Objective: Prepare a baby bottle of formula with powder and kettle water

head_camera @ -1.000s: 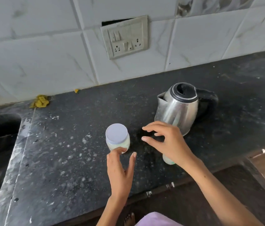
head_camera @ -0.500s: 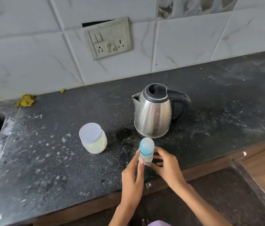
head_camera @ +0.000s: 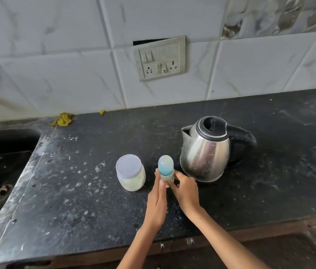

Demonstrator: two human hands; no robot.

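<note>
Left hand (head_camera: 158, 200) and right hand (head_camera: 185, 193) grip the capped baby bottle (head_camera: 165, 168), hiding its base

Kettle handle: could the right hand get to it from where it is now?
Probably yes. The kettle stands just right of the bottle, its black handle pointing right, with bare counter beside it. The right hand would first have to release the bottle.
</note>
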